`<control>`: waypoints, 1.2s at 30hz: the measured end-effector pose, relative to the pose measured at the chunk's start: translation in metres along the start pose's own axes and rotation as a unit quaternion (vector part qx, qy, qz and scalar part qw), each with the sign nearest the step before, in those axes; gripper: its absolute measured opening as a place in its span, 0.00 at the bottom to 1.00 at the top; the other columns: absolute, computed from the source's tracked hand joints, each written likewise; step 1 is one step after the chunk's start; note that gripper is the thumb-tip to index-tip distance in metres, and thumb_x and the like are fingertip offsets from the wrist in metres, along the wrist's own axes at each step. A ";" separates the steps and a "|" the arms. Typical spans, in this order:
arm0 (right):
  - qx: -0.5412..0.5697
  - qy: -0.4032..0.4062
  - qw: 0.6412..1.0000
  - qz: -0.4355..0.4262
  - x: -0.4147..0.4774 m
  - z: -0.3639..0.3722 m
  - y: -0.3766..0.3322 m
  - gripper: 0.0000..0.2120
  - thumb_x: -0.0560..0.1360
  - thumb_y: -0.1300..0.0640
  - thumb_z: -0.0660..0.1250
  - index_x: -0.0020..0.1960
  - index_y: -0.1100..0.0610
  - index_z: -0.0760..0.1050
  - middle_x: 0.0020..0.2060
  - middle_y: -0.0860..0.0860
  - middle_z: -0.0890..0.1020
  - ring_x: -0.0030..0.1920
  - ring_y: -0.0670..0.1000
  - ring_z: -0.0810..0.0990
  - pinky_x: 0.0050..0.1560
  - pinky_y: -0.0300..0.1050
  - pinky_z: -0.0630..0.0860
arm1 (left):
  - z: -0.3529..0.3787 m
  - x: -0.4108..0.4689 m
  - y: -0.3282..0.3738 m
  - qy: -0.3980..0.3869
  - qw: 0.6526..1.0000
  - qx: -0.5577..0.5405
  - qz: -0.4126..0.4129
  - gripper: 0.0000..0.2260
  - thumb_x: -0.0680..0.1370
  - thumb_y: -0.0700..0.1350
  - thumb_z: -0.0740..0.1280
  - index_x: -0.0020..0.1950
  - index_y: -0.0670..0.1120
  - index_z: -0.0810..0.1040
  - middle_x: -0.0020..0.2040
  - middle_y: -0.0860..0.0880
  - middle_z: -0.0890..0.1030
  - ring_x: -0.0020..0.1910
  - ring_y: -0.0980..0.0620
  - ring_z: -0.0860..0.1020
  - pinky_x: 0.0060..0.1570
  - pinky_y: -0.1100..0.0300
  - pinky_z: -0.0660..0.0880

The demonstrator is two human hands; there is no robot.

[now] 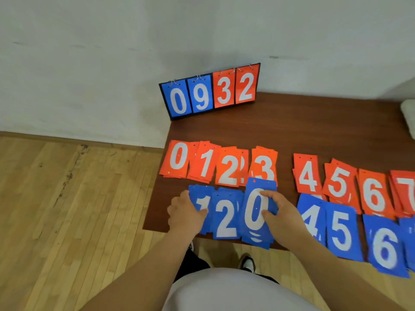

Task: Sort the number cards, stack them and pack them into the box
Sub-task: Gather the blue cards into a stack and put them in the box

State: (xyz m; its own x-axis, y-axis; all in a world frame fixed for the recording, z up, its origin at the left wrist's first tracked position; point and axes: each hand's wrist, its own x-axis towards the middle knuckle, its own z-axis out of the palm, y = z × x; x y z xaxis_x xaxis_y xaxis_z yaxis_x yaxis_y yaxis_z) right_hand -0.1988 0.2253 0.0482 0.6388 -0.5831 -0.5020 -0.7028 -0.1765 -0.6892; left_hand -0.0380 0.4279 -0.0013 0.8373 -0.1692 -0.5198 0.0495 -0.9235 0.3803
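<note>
Orange number cards lie in small piles in a row on the brown table [303,126]: 0 [177,159], 1 [205,162], 2 [228,168], 3 [265,164], 4 [306,173], 5 [339,179], 6 [374,191], 7 [406,189]. Below them runs a blue row: 1 [202,198], 2 [225,217], then 4 [312,217], 5 [341,230], 6 [385,245]. My right hand [280,212] pinches a stack of blue 0 cards [256,212] over the gap between blue 2 and 4. My left hand [186,213] grips the left edge of the blue 1 pile.
A flip scoreboard [211,92] showing 0 9 3 2 stands at the table's back left corner against the white wall. A white object [408,108] lies at the right edge. Wooden floor lies to the left; the table's front edge is near my shoes.
</note>
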 end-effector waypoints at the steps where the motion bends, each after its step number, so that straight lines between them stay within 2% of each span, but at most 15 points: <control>1: 0.000 0.002 1.000 -0.001 -0.002 -0.007 0.008 0.20 0.81 0.60 0.65 0.68 0.40 0.71 0.48 0.42 0.80 0.32 0.50 0.80 0.25 0.43 0.75 | 0.006 0.000 0.007 -0.001 1.000 0.018 -0.020 0.38 0.73 0.59 0.74 0.77 0.52 0.59 0.70 0.45 0.67 0.69 0.41 0.67 0.63 0.44 0.73; 4: 0.002 -0.004 1.000 -0.013 -0.002 -0.025 0.025 0.20 0.81 0.59 0.65 0.67 0.40 0.71 0.53 0.40 0.79 0.37 0.48 0.82 0.27 0.43 0.78 | 0.019 0.001 0.021 0.001 0.998 0.042 -0.055 0.42 0.74 0.55 0.75 0.79 0.53 0.52 0.73 0.44 0.61 0.71 0.39 0.63 0.64 0.42 0.72; 7: 0.010 -0.018 1.000 -0.023 -0.001 -0.037 0.030 0.19 0.82 0.58 0.66 0.66 0.40 0.70 0.52 0.38 0.77 0.44 0.44 0.81 0.36 0.49 0.85 | 0.026 -0.002 0.022 0.018 0.996 0.063 -0.062 0.42 0.74 0.51 0.75 0.79 0.54 0.52 0.73 0.44 0.61 0.70 0.38 0.63 0.62 0.43 0.73; 10: 0.021 -0.029 0.999 -0.033 0.001 -0.041 0.029 0.19 0.82 0.59 0.66 0.65 0.38 0.69 0.50 0.33 0.75 0.43 0.44 0.81 0.40 0.55 0.85 | 0.028 -0.002 0.020 0.027 0.995 0.056 -0.073 0.42 0.73 0.50 0.77 0.78 0.55 0.53 0.69 0.44 0.63 0.67 0.39 0.66 0.58 0.45 0.76; 15: 0.050 -0.028 0.998 -0.016 0.006 -0.031 0.026 0.21 0.79 0.56 0.70 0.68 0.43 0.70 0.57 0.43 0.75 0.54 0.49 0.79 0.36 0.38 0.82 | 0.028 0.003 0.011 0.035 0.996 0.052 -0.056 0.43 0.70 0.54 0.80 0.75 0.55 0.55 0.60 0.45 0.66 0.59 0.42 0.74 0.49 0.51 0.78; 18: 0.057 -0.035 0.998 -0.006 0.006 -0.023 0.022 0.21 0.79 0.57 0.70 0.69 0.44 0.70 0.57 0.44 0.75 0.53 0.48 0.78 0.34 0.35 0.80 | 0.027 0.005 0.005 0.037 0.997 0.057 -0.039 0.43 0.69 0.56 0.80 0.75 0.56 0.56 0.58 0.45 0.68 0.59 0.44 0.74 0.47 0.53 0.77; 23: 0.050 -0.047 0.998 0.003 0.010 -0.012 0.013 0.20 0.80 0.56 0.70 0.69 0.44 0.69 0.57 0.44 0.75 0.51 0.47 0.79 0.33 0.35 0.80 | 0.025 0.004 0.002 0.040 0.994 0.098 -0.040 0.44 0.70 0.60 0.78 0.76 0.56 0.53 0.60 0.46 0.71 0.61 0.43 0.73 0.56 0.49 0.76; 26: 0.059 -0.048 0.997 0.006 0.011 -0.008 0.008 0.20 0.80 0.56 0.70 0.68 0.43 0.70 0.57 0.44 0.76 0.52 0.48 0.80 0.35 0.37 0.81 | 0.025 0.004 -0.002 0.029 0.998 0.052 -0.018 0.44 0.70 0.55 0.79 0.76 0.58 0.53 0.58 0.46 0.68 0.59 0.45 0.73 0.52 0.53 0.79; 30: 0.074 -0.049 0.996 0.009 0.013 -0.004 0.004 0.19 0.79 0.57 0.70 0.64 0.41 0.69 0.56 0.44 0.76 0.49 0.46 0.79 0.33 0.36 0.80 | 0.028 0.002 -0.002 0.025 1.000 -0.014 0.000 0.45 0.72 0.47 0.80 0.77 0.59 0.52 0.57 0.48 0.63 0.50 0.51 0.77 0.44 0.56 0.84; 34: 0.071 -0.050 0.996 0.008 0.016 -0.001 0.000 0.19 0.80 0.58 0.69 0.66 0.42 0.70 0.55 0.43 0.76 0.46 0.43 0.79 0.33 0.36 0.80 | 0.026 0.002 -0.009 0.017 0.999 -0.028 0.025 0.46 0.72 0.46 0.79 0.80 0.59 0.51 0.63 0.48 0.63 0.43 0.55 0.77 0.39 0.63 0.80; 36: 0.067 -0.051 0.996 0.007 0.018 0.001 -0.003 0.19 0.80 0.58 0.69 0.66 0.42 0.69 0.55 0.43 0.76 0.47 0.44 0.80 0.34 0.38 0.81 | 0.025 0.004 -0.013 0.009 0.998 -0.039 0.038 0.45 0.73 0.46 0.79 0.80 0.60 0.53 0.64 0.48 0.66 0.43 0.57 0.77 0.39 0.61 0.82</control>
State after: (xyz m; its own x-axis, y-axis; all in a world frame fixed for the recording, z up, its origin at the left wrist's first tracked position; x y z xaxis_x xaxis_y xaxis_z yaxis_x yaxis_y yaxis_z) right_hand -0.1849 0.2158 0.0410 0.6622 -0.4999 -0.5583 -0.6685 -0.0573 -0.7415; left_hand -0.0491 0.4312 -0.0272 0.8503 -0.2298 -0.4734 0.0281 -0.8785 0.4769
